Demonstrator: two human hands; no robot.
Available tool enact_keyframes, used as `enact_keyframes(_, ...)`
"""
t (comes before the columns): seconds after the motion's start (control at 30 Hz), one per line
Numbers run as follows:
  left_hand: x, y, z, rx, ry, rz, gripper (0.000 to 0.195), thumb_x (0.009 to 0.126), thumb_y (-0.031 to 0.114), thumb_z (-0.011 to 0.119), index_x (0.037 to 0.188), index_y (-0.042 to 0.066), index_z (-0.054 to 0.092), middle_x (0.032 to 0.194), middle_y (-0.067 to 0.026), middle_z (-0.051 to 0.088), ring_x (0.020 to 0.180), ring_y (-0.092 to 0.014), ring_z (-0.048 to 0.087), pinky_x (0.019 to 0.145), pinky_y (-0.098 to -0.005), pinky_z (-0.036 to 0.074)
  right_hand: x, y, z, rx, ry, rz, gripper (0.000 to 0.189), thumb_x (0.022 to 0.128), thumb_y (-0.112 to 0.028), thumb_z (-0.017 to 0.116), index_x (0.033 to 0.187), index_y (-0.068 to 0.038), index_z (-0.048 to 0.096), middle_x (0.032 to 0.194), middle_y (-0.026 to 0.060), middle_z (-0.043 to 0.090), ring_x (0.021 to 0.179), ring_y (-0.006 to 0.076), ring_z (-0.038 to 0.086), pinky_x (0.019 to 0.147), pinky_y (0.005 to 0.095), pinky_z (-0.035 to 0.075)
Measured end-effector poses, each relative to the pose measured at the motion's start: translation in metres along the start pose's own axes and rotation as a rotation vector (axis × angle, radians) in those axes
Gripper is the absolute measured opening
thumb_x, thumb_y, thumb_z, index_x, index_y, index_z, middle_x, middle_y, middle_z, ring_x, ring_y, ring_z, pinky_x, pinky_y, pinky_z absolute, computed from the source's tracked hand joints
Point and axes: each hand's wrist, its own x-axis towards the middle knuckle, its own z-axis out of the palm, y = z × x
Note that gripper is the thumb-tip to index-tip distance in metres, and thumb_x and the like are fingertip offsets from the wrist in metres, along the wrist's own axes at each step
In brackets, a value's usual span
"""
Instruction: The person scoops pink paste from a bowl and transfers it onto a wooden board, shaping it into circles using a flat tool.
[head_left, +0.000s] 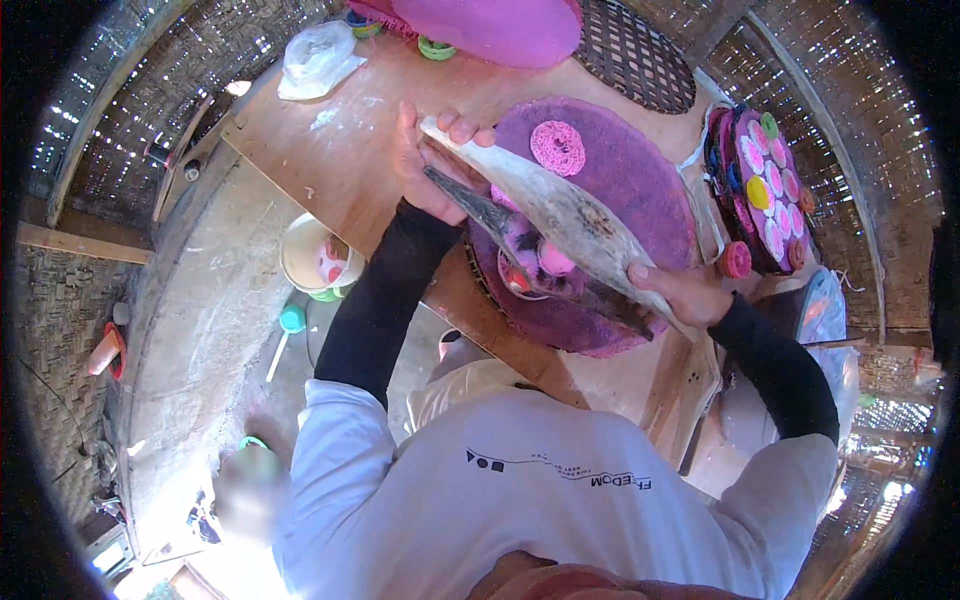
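Both of my hands hold a long two-piece wooden hand press, slanting above the table. Its pale upper bar (577, 206) and darker lower bar (480, 202) lie apart near my left hand, with a lump of pink dough (555, 259) between them at the middle. My left hand (435, 169) grips the far left end, fingers over the pale bar. At the near right end, my right hand (686, 296) has its thumb on top. Beneath is a round purple mat (637, 165) bearing a lacy pink disc (557, 148). The press partly hides a small bowl (517, 283).
Stacked round trays on the right carry lacy pink and white discs (774, 176). A pink round sheet (495, 30), a lattice tray (641, 56) and a plastic bag (319, 60) lie at the back. Left are a cream bucket (296, 255), a teal dipper (292, 319) and a blurred person (251, 487).
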Motion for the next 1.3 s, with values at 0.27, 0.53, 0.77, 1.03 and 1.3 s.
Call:
enact_keyframes(0.27, 0.004, -0.028, -0.006, -0.083, 0.046, 0.062, 0.033, 0.086, 0.038, 0.044, 0.067, 0.012, 0.046, 0.063, 0.0006, 0.046, 0.070, -0.018, 0.046, 0.071, -0.0331, 0.039, -0.006, 0.012, -0.018, -0.097, 0.131, -0.113, 0.063, 0.082, -0.057, 0.041, 0.103, 0.002, 0.054, 0.079, 0.0044, 0.057, 0.063, 0.0115, 0.052, 0.053, 0.0248, 0.042)
enact_keyframes(0.53, 0.018, 0.001, -0.023, -0.057, -0.094, 0.037, 0.035, 0.083, 0.044, 0.044, 0.061, 0.017, 0.043, 0.059, 0.0041, 0.045, 0.067, -0.016, 0.047, 0.068, -0.0359, 0.040, -0.002, -0.020, -0.004, -0.472, 0.347, -0.060, 0.062, 0.077, -0.055, 0.051, 0.091, 0.005, 0.057, 0.070, 0.0056, 0.056, 0.064, 0.0124, 0.052, 0.056, 0.0270, 0.041)
enact_keyframes(0.77, 0.003, 0.021, 0.000, 0.077, 0.021, 0.062, 0.031, 0.084, 0.037, 0.044, 0.063, 0.015, 0.042, 0.061, 0.0037, 0.044, 0.066, -0.014, 0.046, 0.069, -0.0328, 0.040, 0.015, -0.016, 0.018, -0.253, 0.324, -0.237, 0.068, 0.072, -0.064, 0.050, 0.067, 0.003, 0.058, 0.050, 0.0016, 0.046, 0.046, 0.0104, 0.046, 0.039, 0.0288, 0.035)
enact_keyframes(1.03, 0.000, -0.016, -0.027, -0.116, 0.021, 0.009, 0.037, 0.082, 0.048, 0.045, 0.066, 0.015, 0.046, 0.064, 0.0000, 0.048, 0.073, -0.020, 0.050, 0.067, -0.0351, 0.041, -0.010, -0.005, 0.007, -0.404, 0.362, -0.087, 0.053, 0.079, -0.050, 0.052, 0.081, 0.003, 0.059, 0.059, 0.0005, 0.049, 0.051, 0.0071, 0.045, 0.041, 0.0242, 0.035)
enact_keyframes(1.3, 0.010, -0.015, 0.036, 0.209, -0.125, -0.133, 0.076, 0.070, 0.060, 0.055, 0.116, 0.000, 0.043, 0.103, -0.0137, 0.051, 0.100, -0.027, 0.047, 0.090, -0.0398, 0.034, -0.029, 0.011, 0.010, 0.019, 0.414, -0.457, 0.051, 0.077, -0.047, 0.056, 0.093, 0.001, 0.057, 0.067, 0.0032, 0.054, 0.057, 0.0079, 0.054, 0.047, 0.0210, 0.044)
